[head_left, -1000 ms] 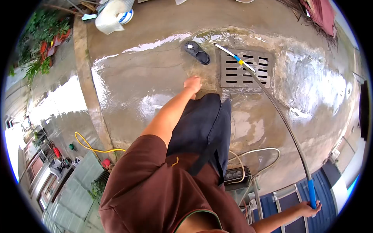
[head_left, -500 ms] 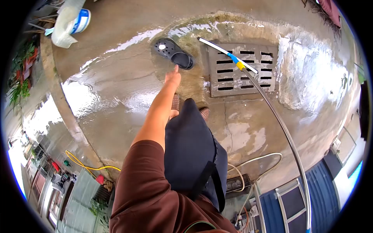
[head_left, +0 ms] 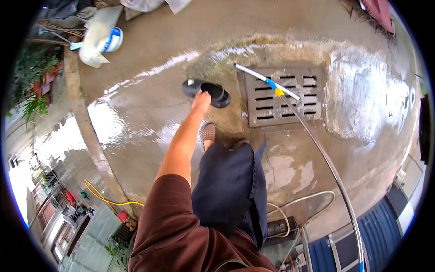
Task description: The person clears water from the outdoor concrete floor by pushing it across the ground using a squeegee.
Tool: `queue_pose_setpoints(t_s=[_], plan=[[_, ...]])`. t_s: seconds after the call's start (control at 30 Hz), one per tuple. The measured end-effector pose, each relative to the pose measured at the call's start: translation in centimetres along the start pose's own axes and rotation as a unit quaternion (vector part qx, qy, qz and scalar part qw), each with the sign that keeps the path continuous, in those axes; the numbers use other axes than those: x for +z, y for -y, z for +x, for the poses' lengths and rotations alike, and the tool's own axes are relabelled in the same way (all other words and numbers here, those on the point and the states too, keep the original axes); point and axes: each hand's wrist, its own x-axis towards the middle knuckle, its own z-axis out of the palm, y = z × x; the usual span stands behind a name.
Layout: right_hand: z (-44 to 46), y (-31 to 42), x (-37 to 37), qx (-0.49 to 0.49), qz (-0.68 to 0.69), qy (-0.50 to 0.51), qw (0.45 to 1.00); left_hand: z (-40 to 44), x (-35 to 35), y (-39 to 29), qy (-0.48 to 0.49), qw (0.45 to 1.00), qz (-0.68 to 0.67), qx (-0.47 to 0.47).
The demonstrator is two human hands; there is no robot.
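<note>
My left hand [head_left: 201,100] is closed on the near side of a black clog [head_left: 210,92], thumb and fingers pinching its edge. The clog looks tipped, its opening turned partly towards me, and a white spot shows on its toe. Whether it is fully off the wet ground I cannot tell. My right hand is out of view. A floor squeegee with a white head [head_left: 253,73], a blue and yellow joint and a long metal pole [head_left: 325,156] lies over the drain grate [head_left: 276,121]. Its pole runs out at the bottom right.
Wet concrete [head_left: 149,104] surrounds my feet, which are in brown patterned shoes [head_left: 209,132]. A white and blue bucket [head_left: 114,40] lies at the upper left. A yellow hose [head_left: 96,192] and a pale hose [head_left: 312,194] are behind me on either side.
My left hand has gone from pointing at the clog's heel to gripping its side. The clog has tilted. The whole view has shifted slightly.
</note>
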Motion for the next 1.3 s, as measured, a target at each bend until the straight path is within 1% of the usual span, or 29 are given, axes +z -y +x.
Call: queue_pose_setpoints(t_s=[0.1, 0.13, 0.17, 0.2, 0.23, 0.3, 0.33, 0.4, 0.43, 0.5, 0.53, 0.6, 0.63, 0.67, 0.7, 0.73, 0.8, 0.87, 0.9, 0.93, 0.97, 1.03, 1.07, 1.1, 1.13, 1.17, 1.2, 1.27, 1.3], plan=[[0.8, -1.6, -0.1, 0.026, 0.034, 0.004, 0.999, -6.4, -5.1, 0.6, -0.086, 0.996, -0.021, -0.009], [1.2, -1.9, 0.0, 0.034, 0.048, 0.006, 0.998, -8.0, -6.3, 0.9, -0.085, 0.996, -0.03, -0.022], [1.4, -2.3, 0.2, 0.043, 0.064, 0.009, 0.997, -10.6, -10.6, 0.5, -0.066, 0.994, -0.072, -0.043], [1.8, -2.6, 0.4, 0.046, 0.081, 0.018, 0.995, -12.7, -11.0, 0.6, -0.08, 0.993, -0.072, -0.043], [2.0, -3.1, 0.6, 0.051, 0.099, 0.024, 0.993, -15.3, -13.1, 0.3, -0.114, 0.982, -0.135, -0.065], [2.6, -3.7, 1.3, 0.062, 0.141, 0.033, 0.988, -19.2, -15.5, 0.6, -0.149, 0.973, -0.154, -0.081], [3.0, -3.4, 2.3, 0.066, 0.142, 0.013, 0.988, -21.2, -17.4, 0.8, -0.155, 0.975, -0.142, -0.077], [2.6, -0.9, 4.4, 0.073, 0.143, -0.025, 0.987, -25.0, -20.4, 1.0, -0.238, 0.959, -0.133, -0.072], [5.0, -6.4, 3.6, -0.054, -0.021, 0.052, 0.997, -26.4, -21.8, 1.5, -0.241, 0.961, -0.118, -0.062], [3.3, -5.3, 5.7, -0.031, 0.087, 0.094, 0.991, -28.4, -25.1, 1.9, -0.264, 0.957, -0.103, -0.056], [1.5, -1.4, 6.6, -0.022, 0.138, 0.119, 0.983, -29.5, -27.0, 2.2, -0.283, 0.952, -0.102, -0.061], [-3.9, 12.2, 8.5, 0.134, 0.182, 0.037, 0.973, -30.8, -32.5, 4.3, -0.327, 0.939, -0.087, -0.063], [-5.6, 15.2, 8.8, 0.141, 0.188, 0.023, 0.972, -30.7, -35.4, 6.1, -0.328, 0.941, -0.055, -0.061], [-6.6, 16.7, 9.0, 0.148, 0.194, 0.009, 0.97, -30.4, -39.5, 8.5, -0.374, 0.925, -0.004, -0.062], [-6.9, 16.0, 9.0, 0.09, 0.197, 0.028, 0.976, -30.8, -45.4, 11.2, -0.389, 0.919, 0.045, -0.051], [-7.1, 15.3, 9.0, 0.032, 0.202, 0.046, 0.978, -30.5, -51.0, 14.4, -0.435, 0.894, 0.078, -0.078], [-9.8, 22.0, 8.7, -0.01, 0.162, 0.062, 0.985, -30.9, -63.9, 20.7, -0.546, 0.811, 0.129, -0.165], [-11.6, 26.9, 9.7, 0.089, 0.204, 0.063, 0.973, -32.6, -74.0, 24.7, -0.593, 0.764, 0.093, -0.234], [-12.8, 29.0, 9.9, 0.097, 0.229, 0.069, 0.966, -34.0, -78.1, 25.4, -0.596, 0.764, 0.036, -0.245], [-14.4, 31.4, 9.9, 0.105, 0.252, 0.077, 0.959, -34.3, -80.4, 26.0, -0.595, 0.762, -0.02, -0.254], [-16.8, 36.6, 9.8, 0.075, 0.259, 0.077, 0.96, -33.3, -81.5, 27.2, -0.563, 0.787, -0.052, -0.246], [-19.2, 41.0, 10.3, 0.077, 0.315, 0.093, 0.942, -32.9, -82.1, 26.8, -0.479, 0.845, -0.124, -0.202], [-20.5, 42.2, 10.2, 0.078, 0.34, 0.101, 0.932, -29.8, -78.8, 27.3, -0.521, 0.833, -0.125, -0.137], [-21.6, 43.5, 10.0, 0.065, 0.331, 0.112, 0.935, -28.9, -75.9, 25.7, -0.5, 0.851, -0.116, -0.109], [-22.8, 44.7, 9.8, 0.052, 0.323, 0.123, 0.937, -25.5, -71.1, 26.4, -0.506, 0.856, -0.11, -0.007], [-23.9, 46.1, 9.4, 0.039, 0.314, 0.134, 0.939, -24.0, -67.1, 24.8, -0.395, 0.906, -0.147, -0.022], [-25.2, 48.1, 9.0, 0.027, 0.34, 0.16, 0.926, -26.2, -64.7, 21.4, -0.324, 0.927, -0.187, 0.033], [-28.1, 52.0, 7.9, 0.007, 0.389, 0.216, 0.895, -27.5, -57.4, 16.6, -0.273, 0.93, -0.221, 0.11], [-28.9, 52.9, 7.2, 0.024, 0.44, 0.281, 0.853, -27.0, -53.6, 14.0, -0.222, 0.932, -0.256, 0.131]])
